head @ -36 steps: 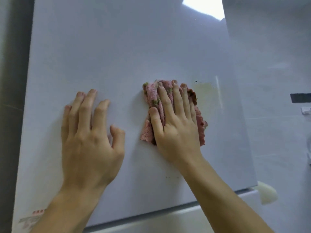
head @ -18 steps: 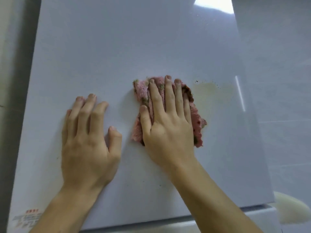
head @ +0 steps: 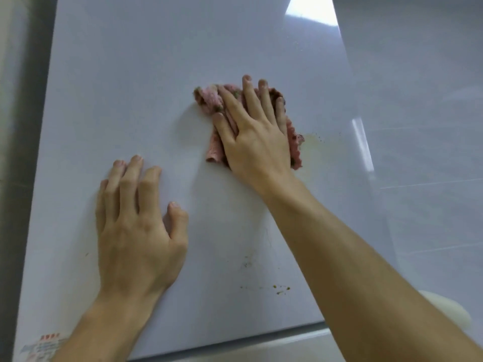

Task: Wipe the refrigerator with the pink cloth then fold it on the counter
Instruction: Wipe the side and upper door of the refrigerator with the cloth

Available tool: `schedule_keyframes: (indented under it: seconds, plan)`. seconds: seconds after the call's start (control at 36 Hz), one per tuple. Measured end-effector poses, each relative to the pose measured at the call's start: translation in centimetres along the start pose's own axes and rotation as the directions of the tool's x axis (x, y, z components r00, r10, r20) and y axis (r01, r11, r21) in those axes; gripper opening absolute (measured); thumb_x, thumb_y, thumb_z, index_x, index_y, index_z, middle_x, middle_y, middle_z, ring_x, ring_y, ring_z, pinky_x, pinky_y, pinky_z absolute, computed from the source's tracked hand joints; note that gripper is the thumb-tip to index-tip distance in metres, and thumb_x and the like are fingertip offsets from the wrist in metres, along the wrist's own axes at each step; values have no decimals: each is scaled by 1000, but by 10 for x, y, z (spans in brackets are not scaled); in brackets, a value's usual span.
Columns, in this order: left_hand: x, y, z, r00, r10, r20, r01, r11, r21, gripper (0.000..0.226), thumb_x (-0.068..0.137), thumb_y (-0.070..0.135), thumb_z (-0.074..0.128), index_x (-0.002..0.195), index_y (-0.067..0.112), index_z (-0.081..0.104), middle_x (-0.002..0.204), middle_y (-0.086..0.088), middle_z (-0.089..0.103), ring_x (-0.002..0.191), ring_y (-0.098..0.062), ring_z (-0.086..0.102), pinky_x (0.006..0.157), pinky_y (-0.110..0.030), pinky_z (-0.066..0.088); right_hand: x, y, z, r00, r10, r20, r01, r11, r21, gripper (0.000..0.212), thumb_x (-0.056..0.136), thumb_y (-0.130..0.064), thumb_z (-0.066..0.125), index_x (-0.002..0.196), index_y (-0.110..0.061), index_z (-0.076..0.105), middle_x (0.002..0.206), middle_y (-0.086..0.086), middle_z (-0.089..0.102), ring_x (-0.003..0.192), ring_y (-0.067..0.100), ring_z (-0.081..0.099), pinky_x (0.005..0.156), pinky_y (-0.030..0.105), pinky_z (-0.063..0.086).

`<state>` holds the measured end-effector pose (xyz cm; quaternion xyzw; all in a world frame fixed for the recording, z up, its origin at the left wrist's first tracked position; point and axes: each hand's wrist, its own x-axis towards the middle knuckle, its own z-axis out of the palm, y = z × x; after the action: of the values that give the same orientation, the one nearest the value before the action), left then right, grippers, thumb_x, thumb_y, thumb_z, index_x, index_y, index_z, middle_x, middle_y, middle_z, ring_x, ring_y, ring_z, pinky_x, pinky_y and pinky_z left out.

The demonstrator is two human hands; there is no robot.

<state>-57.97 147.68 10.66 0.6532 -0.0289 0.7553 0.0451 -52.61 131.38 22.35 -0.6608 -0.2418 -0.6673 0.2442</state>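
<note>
Pressing the bunched pink cloth (head: 211, 101) against the refrigerator door (head: 130, 74) at centre frame, the right hand (head: 257, 137) spreads straight fingers, probably for even scrubbing pressure beside the yellowish smear (head: 315, 139). The left hand (head: 136, 231), lower left, rests flat and empty, seemingly bracing.

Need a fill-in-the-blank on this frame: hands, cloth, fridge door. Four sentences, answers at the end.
1. The right hand presses the ____ cloth flat against the refrigerator door.
2. The left hand rests on the door and holds ____.
3. A yellowish smear shows on the door just to the ____ of the cloth.
4. Green specks sit on the door well ____ the cloth.

Missing words: pink; nothing; right; below.
</note>
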Motion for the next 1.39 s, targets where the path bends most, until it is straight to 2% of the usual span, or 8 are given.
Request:
schedule_keyframes:
  seconds: [0.25, 0.33, 0.53, 0.72, 0.89, 1.08, 1.25, 1.39]
  plan:
    - [-4, 5, 4, 1000, 25, -8, -25, 1000, 15, 59, 94, 29, 47, 149, 5, 48, 162, -18, 42, 155, -37, 31, 130, -44, 8, -82, 31, -8, 987, 148, -70, -153, 986, -72, 64, 106, -54, 27, 167, -34, 20, 176, 2, 11, 164, 22, 1, 132, 50, -2]
    - [-4, 6, 4, 1000, 24, -10, -24, 1000, 20, 59, 95, 29, 46, 149, 5, 48, 162, -17, 42, 155, -36, 31, 131, -43, 7, -93, 30, -9, 985, 158, -73, -158, 987, 12, 68, 104, -51, 31, 166, -26, 18, 176, 3, 14, 164, 19, -1, 132, 48, -2]
    - [-4, 7, 6, 999, 36, -33, -35, 999, 26, 60, 95, 30, 43, 148, 4, 49, 160, -18, 44, 153, -39, 34, 129, -52, 15, -29, 33, -11, 997, 43, -61, -40, 998, 58, 50, 109, -37, 39, 157, -27, 45, 173, 6, 25, 162, 27, 13, 132, 45, 5]
    - [-4, 5, 8, 999, 36, -38, -36, 999, 13, 60, 95, 31, 42, 148, 4, 49, 161, -17, 44, 153, -38, 33, 128, -54, 16, 23, 52, -23, 999, 52, 16, -53, 998, 20, 53, 112, -48, 33, 164, -41, 26, 176, -8, 10, 163, 13, 1, 132, 35, -2]
    - [-6, 7, 9, 998, 22, -54, -22, 1000, 0, 58, 95, 28, 44, 146, 3, 51, 159, -19, 45, 153, -37, 32, 129, -53, 15, -41, 68, -27, 977, 198, -74, -196, 980, 34, 62, 106, -48, 27, 166, -33, 26, 176, 0, 13, 163, 20, 4, 132, 36, -2]
    - [1, 24, 14, 996, 81, -24, -80, 997, 14, 57, 92, 27, 52, 146, 12, 57, 160, -15, 46, 152, -37, 36, 128, -54, 12, -121, 76, -32, 984, 180, -1, -180, 983, -15, 66, 103, -53, 24, 166, -34, 20, 177, -4, 5, 162, 12, -6, 132, 33, -7]
    - [5, 26, 15, 994, 110, -8, -110, 994, 26, 57, 92, 27, 53, 147, 13, 57, 161, -15, 45, 153, -36, 34, 128, -52, 10, -68, 87, -39, 986, 166, 15, -166, 986, -33, 63, 103, -56, 25, 164, -42, 21, 177, -2, 7, 163, 21, -5, 131, 41, -8]
    - [4, 24, 18, 992, 127, -23, -126, 991, 34, 57, 94, 28, 50, 148, 14, 56, 161, -14, 45, 153, -37, 35, 128, -55, 13, -20, 105, -47, 976, 215, 35, -213, 976, -50, 57, 111, -50, 32, 165, -43, 18, 177, -7, 3, 163, 17, -8, 131, 42, -11]
